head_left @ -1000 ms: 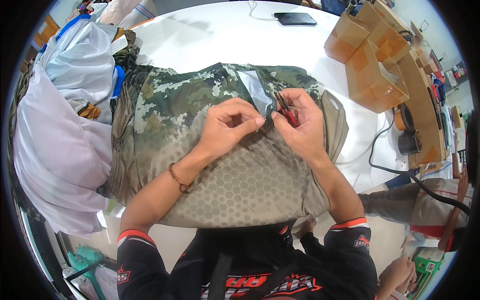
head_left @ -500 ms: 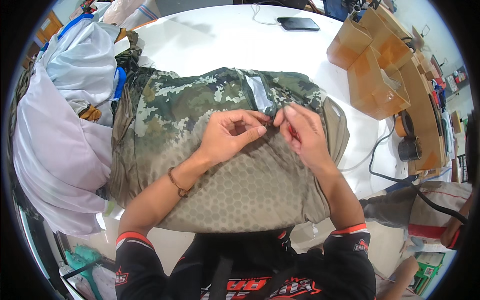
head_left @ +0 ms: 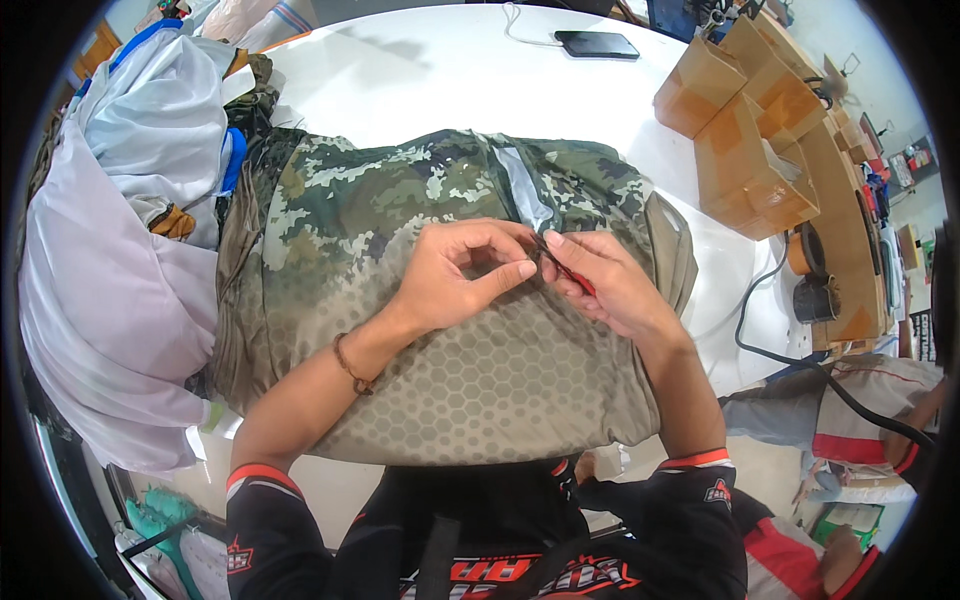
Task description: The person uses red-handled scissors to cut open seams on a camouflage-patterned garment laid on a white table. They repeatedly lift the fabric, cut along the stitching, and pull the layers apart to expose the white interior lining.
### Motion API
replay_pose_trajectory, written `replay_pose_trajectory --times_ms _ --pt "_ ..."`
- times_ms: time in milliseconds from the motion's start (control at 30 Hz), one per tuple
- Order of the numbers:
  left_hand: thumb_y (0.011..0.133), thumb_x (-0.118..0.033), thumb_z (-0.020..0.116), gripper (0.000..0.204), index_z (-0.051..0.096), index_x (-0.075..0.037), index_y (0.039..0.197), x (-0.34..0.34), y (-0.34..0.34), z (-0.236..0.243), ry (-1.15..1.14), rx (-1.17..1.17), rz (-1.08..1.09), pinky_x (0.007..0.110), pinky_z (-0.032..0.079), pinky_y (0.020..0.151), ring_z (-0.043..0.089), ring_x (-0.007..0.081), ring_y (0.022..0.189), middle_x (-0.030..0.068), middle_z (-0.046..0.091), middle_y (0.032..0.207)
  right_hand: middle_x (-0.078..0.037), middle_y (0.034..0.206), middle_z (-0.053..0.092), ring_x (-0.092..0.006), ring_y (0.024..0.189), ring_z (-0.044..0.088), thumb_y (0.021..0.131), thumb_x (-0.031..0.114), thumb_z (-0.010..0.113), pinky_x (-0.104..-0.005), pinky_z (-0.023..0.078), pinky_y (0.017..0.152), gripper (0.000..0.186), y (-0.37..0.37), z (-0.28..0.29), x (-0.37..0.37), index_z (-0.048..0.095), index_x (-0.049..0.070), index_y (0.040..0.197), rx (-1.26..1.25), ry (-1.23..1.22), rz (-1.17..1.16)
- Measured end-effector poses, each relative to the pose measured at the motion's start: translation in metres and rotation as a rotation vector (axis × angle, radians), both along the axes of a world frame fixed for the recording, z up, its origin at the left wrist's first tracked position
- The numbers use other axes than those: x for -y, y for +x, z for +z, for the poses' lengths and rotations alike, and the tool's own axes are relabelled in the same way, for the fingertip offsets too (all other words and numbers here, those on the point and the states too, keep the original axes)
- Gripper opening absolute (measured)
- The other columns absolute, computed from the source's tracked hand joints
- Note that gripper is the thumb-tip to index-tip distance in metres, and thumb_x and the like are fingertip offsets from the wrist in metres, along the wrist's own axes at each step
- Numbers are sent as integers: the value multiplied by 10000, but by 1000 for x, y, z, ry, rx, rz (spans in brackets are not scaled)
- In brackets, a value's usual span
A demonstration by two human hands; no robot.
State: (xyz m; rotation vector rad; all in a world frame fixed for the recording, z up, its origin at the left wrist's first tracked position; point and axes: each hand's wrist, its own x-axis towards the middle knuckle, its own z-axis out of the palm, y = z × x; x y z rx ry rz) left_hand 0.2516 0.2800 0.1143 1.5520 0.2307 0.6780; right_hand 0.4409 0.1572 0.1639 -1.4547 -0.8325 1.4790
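At nine o'clock, heaped pale cloth [head_left: 120, 290] with blue edging crowds the surface [head_left: 370, 85] and lies against the camouflage garment [head_left: 350, 190], which spreads across the centre, its near half patterned with hexagons. If that heap sags, I judge its weight could tug the garment off line.

Close to centre, on the ten o'clock side, the left hand [head_left: 445, 275] curls over the garment, thumb and forefinger leaving a narrow gap; from my remote seat I cannot tell whether the fingers pinch anything. Toward twelve o'clock, a pale strip [head_left: 520, 188] between dark edges runs down to the fingertips.

Next come the red-handled snips [head_left: 577, 281], gripped by the fingers of the right hand [head_left: 618, 285] and aimed at ten o'clock, their tip right beside the left hand. That closeness worries me most: one slip, or a loose fold riding up, could nick cloth or skin.

At one o'clock a phone [head_left: 596, 45] lies well apart; cardboard boxes [head_left: 735, 165] stand at two. Between three and four o'clock, a black cable [head_left: 865, 399] curves away, and a right elbow swung wide might snag it.
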Motion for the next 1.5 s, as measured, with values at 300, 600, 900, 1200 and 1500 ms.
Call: replay_pose_trajectory --times_ms 300,600,900,1200,1500 --pt "910 -33 775 65 745 24 918 2 3 1 53 26 -11 257 587 815 712 131 931 157 739 1139 76 590 422 -12 472 317 1044 463 609 -221 203 421 473 3 -8 0 595 92 751 0 121 -33" --pt "853 6 789 68 745 -23 895 4 -5 24 484 -20 -159 334 598 825 754 209 954 117 773 1097 68 615 515 -14 552 347 901 273 819 -214 295 513 304 4 -14 -7 635 61 785 515 336 -320" --pt "775 0 818 153 784 -89 895 56 -150 107 483 -416 -412 351 605 728 766 265 859 86 783 950 8 661 633 -46 565 478 905 251 814 -241 381 544 287 11 -11 -7 643 39 813 367 277 -339" --pt "755 50 775 183 750 2 931 92 -238 125 863 -773 491 288 542 673 714 240 717 143 748 875 5 821 621 -66 737 534 831 20 800 -248 447 673 279 4 -14 -1 561 68 967 375 344 -243" --pt "933 -204 776 268 758 37 1050 23 6 57 396 -466 359 276 554 700 712 135 767 91 770 865 -4 973 619 -68 888 549 849 -77 745 -245 457 781 311 13 -26 -12 554 56 1056 334 637 -170"
